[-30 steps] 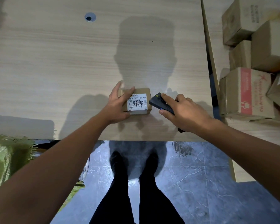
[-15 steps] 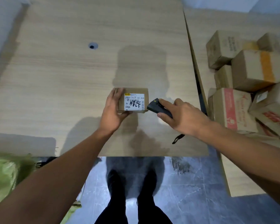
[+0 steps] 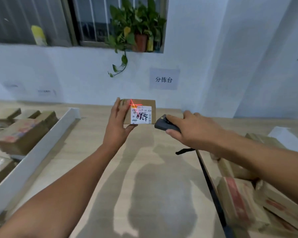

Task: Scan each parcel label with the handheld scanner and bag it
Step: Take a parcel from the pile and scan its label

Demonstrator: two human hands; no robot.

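A small brown cardboard parcel (image 3: 145, 104) is lifted above the wooden table (image 3: 144, 169), its white label (image 3: 141, 115) facing me. My left hand (image 3: 116, 124) grips the parcel by its left side, thumb under the bottom edge. Red scanner light crosses the label's top left corner. My right hand (image 3: 193, 128) holds the dark handheld scanner (image 3: 163, 124) just right of the parcel, its nose aimed at the label. A black wrist strap (image 3: 184, 151) hangs below that hand.
Several cardboard boxes (image 3: 244, 201) are piled on the right. More boxes (image 3: 22, 133) lie at the left behind a white divider (image 3: 34, 157). A wall with a paper sign (image 3: 164, 79) and a potted plant (image 3: 138, 30) on the window sill stand behind the table.
My left hand has lifted the parcel off the table and turned its label upright. The right hand rose with the scanner beside it. Red light now shows on the label, and the view has tilted up.
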